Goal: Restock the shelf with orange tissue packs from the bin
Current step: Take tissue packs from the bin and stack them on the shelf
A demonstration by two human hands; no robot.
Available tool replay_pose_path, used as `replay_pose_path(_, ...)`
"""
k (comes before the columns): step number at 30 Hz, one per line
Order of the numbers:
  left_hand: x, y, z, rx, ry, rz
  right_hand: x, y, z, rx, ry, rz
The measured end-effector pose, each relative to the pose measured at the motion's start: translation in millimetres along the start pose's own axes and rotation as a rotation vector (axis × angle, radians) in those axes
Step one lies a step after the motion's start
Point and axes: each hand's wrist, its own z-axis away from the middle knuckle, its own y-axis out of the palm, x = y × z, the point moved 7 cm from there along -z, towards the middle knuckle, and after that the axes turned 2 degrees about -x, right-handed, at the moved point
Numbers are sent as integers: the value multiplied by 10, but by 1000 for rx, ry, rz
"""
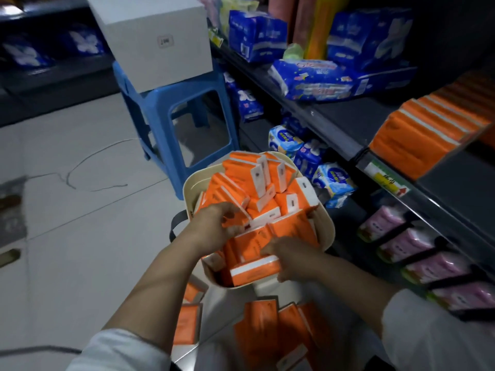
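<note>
A cream bin (192,183) on the floor is heaped with several orange tissue packs (267,183) with white ends. My left hand (217,226) reaches into the heap, fingers curled round an orange pack near the bin's middle. My right hand (292,261) grips another orange pack (254,271) at the bin's near edge. On the dark shelf (348,121) to the right stands a row of orange packs (428,129). More orange packs (267,330) lie below the bin, close to me.
A blue plastic stool (160,108) carrying a white box (155,38) stands behind the bin. Blue packages (316,79) lie on the shelf, pink packs (417,247) fill the lower shelf. A thin cable (80,172) runs across the floor tiles.
</note>
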Motion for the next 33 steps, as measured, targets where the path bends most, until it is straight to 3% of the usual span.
replay_pose_path(6, 35, 273, 40, 158, 53, 16, -106, -405, 14, -267, 73, -356)
replay_pose_path(12, 74, 154, -69, -37, 19, -36, -267, -727, 89, -375, 155, -628)
replay_pose_path(18, 92, 55, -120, -92, -45, 131, -394, -887, 92, -486, 168, -866)
replay_pose_path(22, 163, -75, -118, -181, -131, 231, -869, -840, 134, -631, 387, -903)
replay_pose_path(26, 282, -140, -130, -245, -238, 363, -1136, -546, 99, -518, 526, -723)
replay_pose_path(33, 296, -163, -154, -317, -271, 458, -1192, -112, -104, -389, 474, -516)
